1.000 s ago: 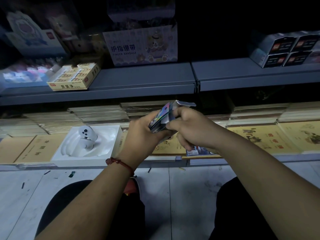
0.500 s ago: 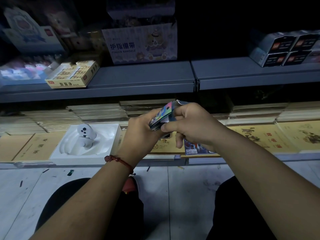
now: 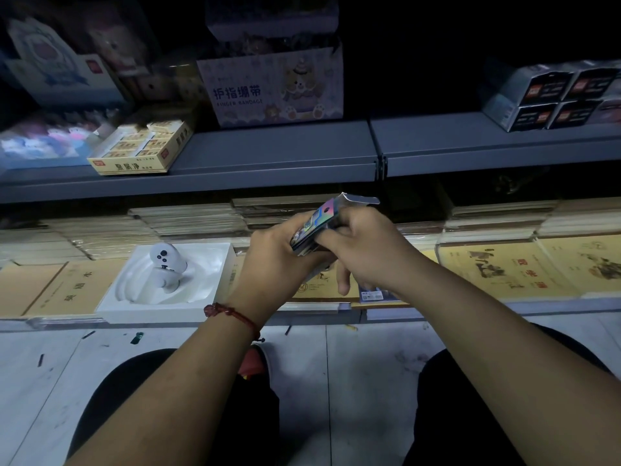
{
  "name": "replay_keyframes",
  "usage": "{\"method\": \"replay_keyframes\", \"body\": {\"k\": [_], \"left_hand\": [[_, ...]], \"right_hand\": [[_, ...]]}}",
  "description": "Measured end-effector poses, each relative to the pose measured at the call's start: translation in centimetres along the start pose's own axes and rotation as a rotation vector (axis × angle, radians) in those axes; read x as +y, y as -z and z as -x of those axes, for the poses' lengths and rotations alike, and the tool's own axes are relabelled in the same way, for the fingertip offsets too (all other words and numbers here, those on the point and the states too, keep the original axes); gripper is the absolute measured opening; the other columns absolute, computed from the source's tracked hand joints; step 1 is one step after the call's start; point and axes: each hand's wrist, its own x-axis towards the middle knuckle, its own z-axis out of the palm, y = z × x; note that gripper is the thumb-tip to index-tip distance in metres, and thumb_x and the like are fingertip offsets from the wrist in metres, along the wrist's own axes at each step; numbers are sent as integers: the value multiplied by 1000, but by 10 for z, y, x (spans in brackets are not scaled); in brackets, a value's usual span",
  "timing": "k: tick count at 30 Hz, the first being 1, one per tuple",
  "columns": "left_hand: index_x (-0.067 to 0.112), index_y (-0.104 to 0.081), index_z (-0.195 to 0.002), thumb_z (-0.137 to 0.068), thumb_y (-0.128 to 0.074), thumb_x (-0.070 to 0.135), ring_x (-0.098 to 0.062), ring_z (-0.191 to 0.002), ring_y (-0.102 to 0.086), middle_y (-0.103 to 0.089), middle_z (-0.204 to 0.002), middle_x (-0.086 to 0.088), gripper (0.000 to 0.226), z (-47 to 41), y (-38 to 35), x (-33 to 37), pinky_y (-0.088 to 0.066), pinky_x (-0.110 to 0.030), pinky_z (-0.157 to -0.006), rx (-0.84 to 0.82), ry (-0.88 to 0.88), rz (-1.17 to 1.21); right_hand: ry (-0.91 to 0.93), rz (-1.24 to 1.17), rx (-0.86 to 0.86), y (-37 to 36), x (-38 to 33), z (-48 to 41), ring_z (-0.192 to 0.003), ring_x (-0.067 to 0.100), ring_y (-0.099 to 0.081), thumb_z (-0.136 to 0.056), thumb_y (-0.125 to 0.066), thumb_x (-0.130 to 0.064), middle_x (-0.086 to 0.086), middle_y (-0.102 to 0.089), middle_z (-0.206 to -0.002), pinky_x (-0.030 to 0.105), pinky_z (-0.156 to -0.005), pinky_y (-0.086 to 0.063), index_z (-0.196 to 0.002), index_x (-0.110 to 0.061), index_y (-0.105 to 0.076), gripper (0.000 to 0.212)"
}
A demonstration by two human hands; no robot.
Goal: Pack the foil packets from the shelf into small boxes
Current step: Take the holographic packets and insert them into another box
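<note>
**Operator:** While both hands are closed on the load, which step is in hand?

**Technician:** Gathering and squaring. The left hand [image 3: 279, 253] grips a stack of foil packets [image 3: 314, 228] from the left side and below. The right hand [image 3: 363, 250] pinches the same stack from the right, thumb on top. The stack is held tilted, in the air, above the front edge of the lower shelf [image 3: 437, 311]. It touches nothing but the hands.

**Operator:** Is a box ready?

**Technician:** A silver flap [image 3: 358, 199] projects above the stack. It may be part of a small box, but the light is too poor to confirm. One more packet [image 3: 373, 294] lies on the shelf just below the right wrist.

**Operator:** What does the next move call for?

**Technician:** In my judgement: align the packet edges, keep a firm pinch so the slick foil does not fan out, then slide the stack into a box mouth. The white tray [image 3: 215, 290] to the left is not involved.
</note>
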Motion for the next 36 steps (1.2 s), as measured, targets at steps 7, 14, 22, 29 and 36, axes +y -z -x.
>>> {"method": "replay_keyframes", "body": {"k": [7,14,22,29,36], "left_hand": [[33,-71,-120,-70,-91,25,11,-88,-65,-74,-93,23,54,-4,-1,-10,-45,-8,-77,-6,96,-61],[36,-69,-119,-70,-92,27,10,-90,-66,-73,-94,25,54,-2,0,-13,-50,-11,-80,6,110,-71],[36,-70,-119,-69,-93,27,12,-88,-65,-73,-92,24,56,-1,0,-14,-41,-2,-74,24,97,-50],[33,-68,-124,-72,-92,31,7,-93,-66,-74,-99,20,57,-1,0,-16,-44,-4,-78,4,48,-96],[35,-68,-126,-72,-91,36,5,-91,-67,-74,-99,20,59,-1,-2,-20,-45,-7,-76,-12,40,-135]], "right_hand": [[152,-3,267,11,0,5,-39,18,-64,-94,-72,-19,6,-74,-72,21,-38,-46,-90,-12,-71,8],[130,-116,264,15,-2,3,-41,24,-59,-100,-63,-27,22,-71,-75,22,-37,-41,-84,-13,-74,24],[-19,-314,171,17,-1,3,-41,18,-53,-96,-62,-8,13,-68,-78,23,-33,-35,-87,3,-70,16],[-87,-417,119,19,-1,1,-42,16,-54,-97,-62,-10,12,-66,-78,23,-34,-32,-94,7,-70,19],[-70,-456,134,18,1,0,-40,13,-52,-95,-66,-7,11,-70,-75,21,-33,-30,-97,8,-72,17]]}}
